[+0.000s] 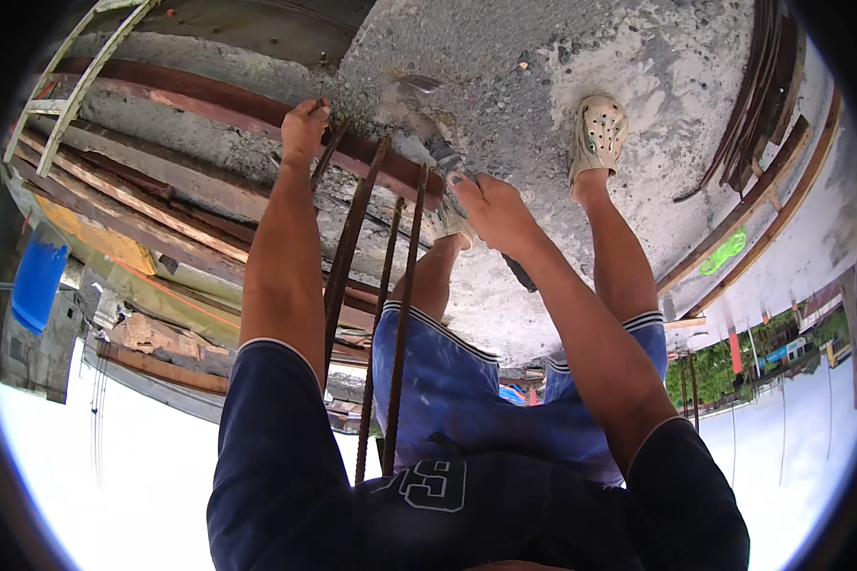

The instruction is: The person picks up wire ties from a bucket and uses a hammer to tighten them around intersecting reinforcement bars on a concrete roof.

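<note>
My right hand (495, 211) is closed around a hand tool whose black handle end (520, 274) sticks out below my fist. The tool's grey front part (440, 150) points up and left over the concrete; it is blurred, so its kind is unclear. My left hand (305, 128) is closed in a pinch above a reddish-brown beam (229, 107), and what its fingers hold is too small to make out. Between my arms, several rusty ribbed steel bars (352, 238) stand up past the beam's near side. The beam's end (430, 187) lies just left of my right hand.
My feet wear beige clogs (602, 128) on rough concrete (505, 57). A metal ladder (86, 81) leans at upper left beside long planks (152, 214). Rusty rods (747, 105) and wooden boards (743, 205) lie at right, near a bright green item (724, 251). A blue drum (38, 285) stands far left.
</note>
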{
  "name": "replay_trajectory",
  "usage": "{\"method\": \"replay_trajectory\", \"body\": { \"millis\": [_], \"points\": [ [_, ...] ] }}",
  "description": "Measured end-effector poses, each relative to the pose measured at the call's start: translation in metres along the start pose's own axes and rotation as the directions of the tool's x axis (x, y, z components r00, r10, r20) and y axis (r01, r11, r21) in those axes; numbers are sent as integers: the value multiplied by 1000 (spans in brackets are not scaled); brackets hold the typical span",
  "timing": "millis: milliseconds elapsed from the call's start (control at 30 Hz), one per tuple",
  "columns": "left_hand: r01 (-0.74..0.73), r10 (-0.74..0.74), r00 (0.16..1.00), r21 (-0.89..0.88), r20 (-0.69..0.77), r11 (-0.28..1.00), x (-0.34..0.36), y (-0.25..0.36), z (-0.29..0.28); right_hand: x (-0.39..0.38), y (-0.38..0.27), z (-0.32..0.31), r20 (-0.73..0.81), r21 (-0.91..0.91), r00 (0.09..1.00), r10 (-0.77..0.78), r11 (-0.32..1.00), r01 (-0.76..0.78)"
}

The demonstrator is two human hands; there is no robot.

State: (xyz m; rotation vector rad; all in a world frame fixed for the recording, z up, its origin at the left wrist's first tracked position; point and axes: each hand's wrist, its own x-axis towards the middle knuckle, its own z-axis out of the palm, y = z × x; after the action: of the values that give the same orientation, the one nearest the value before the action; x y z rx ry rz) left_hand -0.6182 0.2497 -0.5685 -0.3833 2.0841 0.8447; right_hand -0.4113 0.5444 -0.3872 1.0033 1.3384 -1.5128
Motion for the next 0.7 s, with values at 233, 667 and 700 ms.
{"method": "replay_trajectory", "body": {
  "millis": [233, 667, 700],
  "points": [
    [137, -127, 982, -67, 138, 988, -2, 4, 1, 41, -4, 11, -38, -148, 991, -131, 981, 124],
    [160, -163, 977, 28, 138, 987, -2, -13, 3, 70, -53, 12, -41, -189, 987, -153, 972, 143],
    [163, -165, 977, 28, 136, 986, -4, -14, 3, 72, -58, 13, -26, -206, 987, -156, 967, 147]
  ]
}}
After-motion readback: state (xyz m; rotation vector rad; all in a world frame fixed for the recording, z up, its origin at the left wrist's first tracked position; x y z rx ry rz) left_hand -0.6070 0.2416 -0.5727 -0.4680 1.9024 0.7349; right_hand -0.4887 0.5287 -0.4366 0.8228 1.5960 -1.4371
